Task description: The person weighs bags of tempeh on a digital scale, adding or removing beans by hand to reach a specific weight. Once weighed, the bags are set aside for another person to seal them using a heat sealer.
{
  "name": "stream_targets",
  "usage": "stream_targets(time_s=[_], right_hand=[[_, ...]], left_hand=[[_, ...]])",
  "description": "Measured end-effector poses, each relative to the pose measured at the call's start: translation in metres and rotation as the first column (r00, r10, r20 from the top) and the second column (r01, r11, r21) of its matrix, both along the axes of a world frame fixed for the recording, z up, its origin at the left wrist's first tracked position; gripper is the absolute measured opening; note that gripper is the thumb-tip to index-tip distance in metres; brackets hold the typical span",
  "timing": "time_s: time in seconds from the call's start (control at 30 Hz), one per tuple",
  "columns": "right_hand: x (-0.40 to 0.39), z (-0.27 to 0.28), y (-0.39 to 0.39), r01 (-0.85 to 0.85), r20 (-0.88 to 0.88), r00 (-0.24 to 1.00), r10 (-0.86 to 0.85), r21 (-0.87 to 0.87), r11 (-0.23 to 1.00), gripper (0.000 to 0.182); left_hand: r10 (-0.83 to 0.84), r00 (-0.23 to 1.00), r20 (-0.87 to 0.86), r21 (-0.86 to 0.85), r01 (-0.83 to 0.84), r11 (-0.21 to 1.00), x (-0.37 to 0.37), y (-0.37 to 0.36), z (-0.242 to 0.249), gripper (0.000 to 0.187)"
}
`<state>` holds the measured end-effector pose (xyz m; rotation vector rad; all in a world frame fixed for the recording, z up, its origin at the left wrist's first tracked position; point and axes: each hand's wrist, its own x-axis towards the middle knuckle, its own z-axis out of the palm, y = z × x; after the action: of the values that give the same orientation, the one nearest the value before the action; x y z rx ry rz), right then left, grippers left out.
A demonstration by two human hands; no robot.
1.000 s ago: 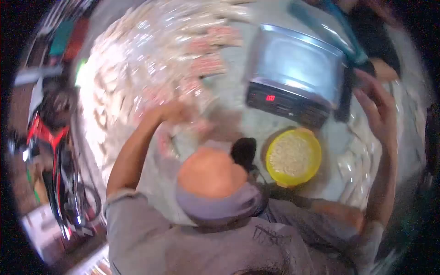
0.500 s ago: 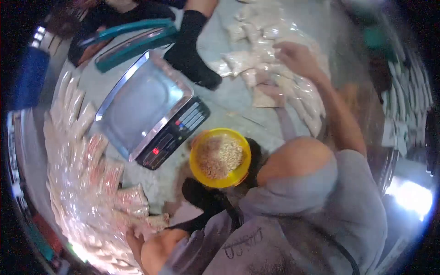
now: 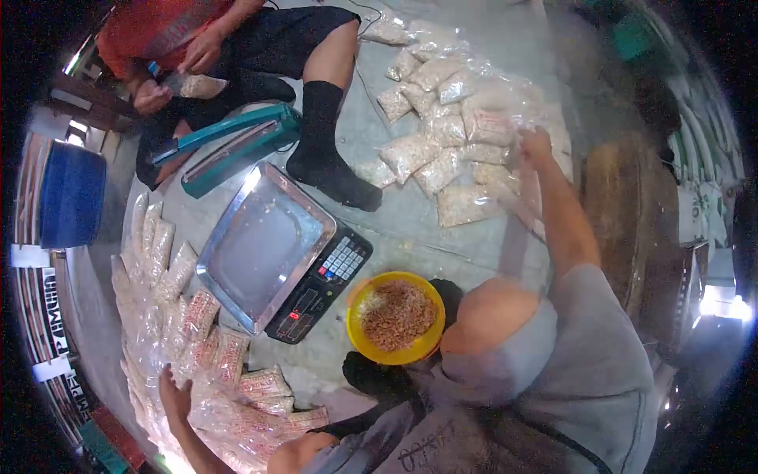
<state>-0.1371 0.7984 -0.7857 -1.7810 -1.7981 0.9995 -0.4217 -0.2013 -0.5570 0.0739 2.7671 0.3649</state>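
My left hand [image 3: 175,395], fingers spread, is over the heap of filled clear plastic bags [image 3: 154,249] on the left, where several bags with red print [image 3: 229,355] lie. My right hand [image 3: 535,146] is at the right-hand pile, with curled fingers beside a red-printed bag [image 3: 487,125]; what they hold, if anything, is hard to make out. Between my legs stands a yellow bowl [image 3: 437,341] of small brownish and pale pieces. A digital scale [image 3: 268,229] with a bare metal tray and lit red display sits in front of me.
Across from me sits a person in a red top, whose hands [image 3: 178,83] hold a filled bag [image 3: 201,87]. A teal bag sealer [image 3: 229,146] lies by their black-socked foot [image 3: 332,178]. A blue container [image 3: 75,193] is at far left and a brown wooden surface [image 3: 624,213] at right.
My left hand has moved left and up over the heap, its fingers spreading. My right hand has shifted slightly right and down. The view has tilted up, showing more of the other person.
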Motion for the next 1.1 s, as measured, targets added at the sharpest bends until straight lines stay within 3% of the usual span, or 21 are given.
stream_targets(time_s=[0.03,0.07,0.1,0.17,0.2,0.23,0.27,0.3,0.37,0.4,0.47,0.5,0.57,0.63,0.67,0.8,0.9,0.97,1.03,1.1], right_hand=[[0.004,-0.025,0.017,-0.037,0.122,0.993,0.001,0.294,0.955,0.061],[0.011,-0.046,0.033,-0.105,0.239,0.97,-0.038,0.555,0.825,0.058],[0.022,-0.064,0.051,-0.096,0.232,0.972,-0.043,0.554,0.827,0.058],[0.039,-0.087,0.078,-0.561,0.497,0.813,0.304,0.525,0.64,0.04],[0.033,-0.077,0.072,-0.555,0.491,0.817,0.302,0.527,0.644,0.04],[0.022,-0.053,0.056,-0.426,0.363,0.882,0.3,0.342,0.838,0.03],[0.013,-0.033,0.039,-0.288,0.24,0.936,0.257,0.104,0.952,0.023],[0.007,-0.023,0.025,-0.288,0.237,0.937,0.258,0.101,0.952,0.023],[-0.002,-0.011,0.005,-0.061,-0.013,0.998,0.06,-0.032,0.998,0.035],[-0.002,-0.023,0.017,-0.063,-0.015,0.998,0.062,-0.036,0.997,0.035],[0.004,-0.071,0.064,-0.426,0.278,0.873,0.4,0.034,0.904,0.021],[0.01,-0.082,0.073,-0.428,0.277,0.872,0.403,0.031,0.903,0.021],[0.014,-0.095,0.083,-0.503,0.232,0.859,0.456,0.218,0.836,0.01],[-0.005,-0.005,0.019,-0.276,-0.184,0.943,0.279,0.038,0.96,0.011],[-0.017,0.051,-0.022,-0.156,-0.366,0.923,0.124,-0.06,0.986,0.012],[-0.024,0.102,-0.039,-0.214,-0.353,0.905,0.238,0.104,0.971,0.017],[-0.04,0.165,-0.061,-0.308,-0.272,0.894,0.355,0.202,0.93,0.021],[-0.053,0.199,-0.077,-0.439,-0.132,0.861,0.491,0.294,0.849,0.022],[-0.064,0.23,-0.096,-0.462,-0.062,0.856,0.514,0.353,0.813,0.024],[-0.072,0.263,-0.115,-0.677,0.312,0.721,0.619,0.508,0.533,0.027]], left_hand=[[0.018,1.0,0.02,-0.076,-0.016,0.997,-0.011,0.026,0.016,0.071],[0.031,1.0,-0.005,-0.095,-0.031,0.995,-0.023,0.035,0.02,0.069],[0.043,0.999,-0.03,-0.111,-0.046,0.993,-0.034,0.043,0.022,0.067],[0.022,1.0,-0.022,-0.2,-0.026,0.98,-0.047,0.076,0.037,0.067],[0.01,1.0,-0.005,-0.285,-0.011,0.959,-0.051,0.087,0.043,0.067],[0.008,1.0,-0.01,-0.286,-0.011,0.958,-0.058,0.081,0.037,0.067],[0.015,0.999,-0.028,-0.229,-0.021,0.973,-0.069,0.067,0.023,0.066],[0.024,0.999,-0.044,-0.171,-0.031,0.985,-0.076,0.059,0.013,0.066],[-0.015,0.998,-0.055,-0.215,0.003,0.977,-0.08,0.062,0.007,0.064],[-0.056,0.996,-0.063,-0.258,0.038,0.965,-0.083,0.064,0.006,0.062],[-0.041,0.998,-0.048,-0.264,0.027,0.964,-0.085,0.074,0.006,0.061],[-0.03,0.999,-0.033,-0.267,0.02,0.963,-0.085,0.075,0.005,0.06],[-0.014,0.999,-0.035,-0.228,0.006,0.974,-0.095,0.056,-0.01,0.061],[0.005,0.999,-0.035,-0.184,-0.012,0.983,-0.095,0.048,-0.014,0.063],[0.06,0.998,0.002,-0.151,-0.059,0.987,-0.092,0.057,-0.012,0.061],[0.199,0.973,0.119,-0.144,-0.181,0.973,-0.085,0.063,-0.021,0.059],[0.335,0.937,0.093,-0.065,-0.33,0.942,-0.067,0.078,-0.038,0.056],[0.371,0.916,0.153,-0.102,-0.359,0.928,-0.068,0.064,-0.063,0.053],[0.43,0.883,0.187,-0.059,-0.427,0.902,-0.056,0.06,-0.078,0.052],[0.471,0.858,0.205,-0.031,-0.476,0.879,-0.054,0.04,-0.099,0.051]])
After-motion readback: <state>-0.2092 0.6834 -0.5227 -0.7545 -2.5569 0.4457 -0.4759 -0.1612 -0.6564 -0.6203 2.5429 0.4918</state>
